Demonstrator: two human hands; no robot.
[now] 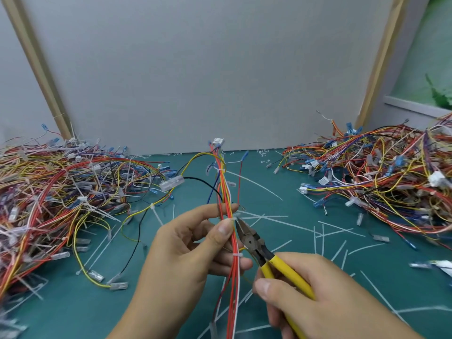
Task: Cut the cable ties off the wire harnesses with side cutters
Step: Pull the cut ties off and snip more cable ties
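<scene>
A thin wire harness (223, 187) of red, yellow and white leads runs through the middle of the view from 6 o'clock up to 12 o'clock, where it ends in a small white plastic connector (217, 141). Its lower end is cut off by the bottom edge.

The left hand (190, 253), coming in from 7 o'clock, pinches the wire harness between its thumb in front and its curled fingers behind, just below centre. The right hand (318, 297), from 5 o'clock, is wrapped round the side cutters (254, 243), which have yellow handles and a dark steel head. Its fingers hide much of the lower handle.

The cutter tips sit at a white plastic cable tie (234, 217) on the bundle, just beside the left thumb. Whether the blades have bitten cannot be made out. A second white tie (237, 254) circles the bundle lower down.

A tangled heap of coloured wires (61, 192) lies at 9 o'clock, blurred at the frame edge. Another such heap (391, 182) at 3 o'clock is cut off on the right. Loose white tie strips (269, 217) are scattered over the dark green mat (305, 209). A plain grey board (208, 69) stands at 12 o'clock
</scene>
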